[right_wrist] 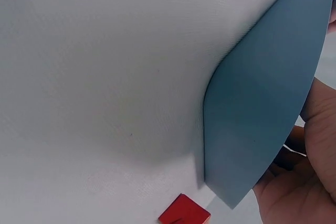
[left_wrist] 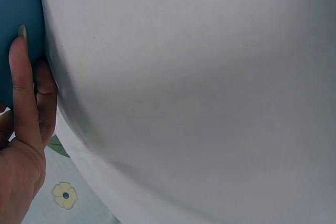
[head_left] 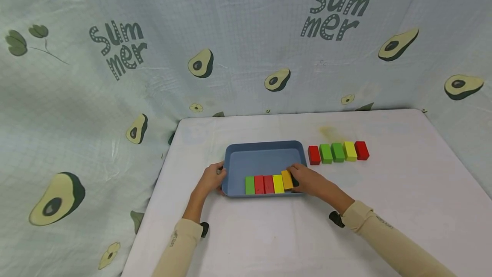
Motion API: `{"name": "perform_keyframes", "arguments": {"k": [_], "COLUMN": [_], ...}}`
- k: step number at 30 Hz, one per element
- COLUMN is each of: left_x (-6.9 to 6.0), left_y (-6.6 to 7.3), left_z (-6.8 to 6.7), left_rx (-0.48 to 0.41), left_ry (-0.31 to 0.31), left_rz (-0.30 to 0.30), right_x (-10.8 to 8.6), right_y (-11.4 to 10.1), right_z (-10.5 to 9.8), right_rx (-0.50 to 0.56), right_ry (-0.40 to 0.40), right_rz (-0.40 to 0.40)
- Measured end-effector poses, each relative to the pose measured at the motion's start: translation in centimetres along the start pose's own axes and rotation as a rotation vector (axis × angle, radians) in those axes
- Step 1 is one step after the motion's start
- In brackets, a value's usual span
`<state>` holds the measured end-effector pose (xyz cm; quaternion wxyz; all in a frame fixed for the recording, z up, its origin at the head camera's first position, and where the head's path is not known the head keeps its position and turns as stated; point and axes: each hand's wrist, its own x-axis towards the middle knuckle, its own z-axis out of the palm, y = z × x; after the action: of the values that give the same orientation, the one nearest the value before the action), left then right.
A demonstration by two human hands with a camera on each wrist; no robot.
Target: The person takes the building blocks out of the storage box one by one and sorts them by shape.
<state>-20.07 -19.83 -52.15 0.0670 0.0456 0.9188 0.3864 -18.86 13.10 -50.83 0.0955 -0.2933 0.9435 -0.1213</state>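
A blue-grey tray (head_left: 265, 143) lies on the table, with a row of coloured blocks along its near side. From the left these are a green block (head_left: 250, 185), two red blocks (head_left: 259, 184) and a yellow block (head_left: 278, 184). My left hand (head_left: 211, 178) grips the tray's left edge; in the left wrist view its fingers (left_wrist: 23, 93) lie along the tray wall. Inside the tray's near right corner, my right hand (head_left: 308, 180) holds an orange-yellow block (head_left: 286, 179), slightly tilted at the end of the row. Its fingertips are partly hidden, with something dark beneath them.
Right of the tray, on the white table (head_left: 384, 208), stands another row: a red block (head_left: 314, 155), two green blocks (head_left: 326, 153), a yellow block (head_left: 350, 151) and another red block (head_left: 361, 150). A printed cloth (head_left: 238, 33) hangs behind the table.
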Motion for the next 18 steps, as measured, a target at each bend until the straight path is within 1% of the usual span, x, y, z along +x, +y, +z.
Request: {"name": "perform_keyframes", "arguments": {"k": [6,10,18], "left_x": [0.0,0.0,0.2], "left_y": [0.1,0.1,-0.1], "left_z": [0.0,0.0,0.1], "left_rx": [-0.006,-0.007,-0.01], "left_ry": [-0.007,-0.008,0.001], "left_rz": [-0.008,-0.005,0.006], "right_x": [0.1,0.1,-0.6], "right_y": [0.2,0.4,1.0], "right_z": [0.1,0.0,-0.9], "right_rx": [0.046,0.096,0.165], "right_ry": [0.016,0.021,0.044], "right_rz": [0.003,0.023,0.034]}}
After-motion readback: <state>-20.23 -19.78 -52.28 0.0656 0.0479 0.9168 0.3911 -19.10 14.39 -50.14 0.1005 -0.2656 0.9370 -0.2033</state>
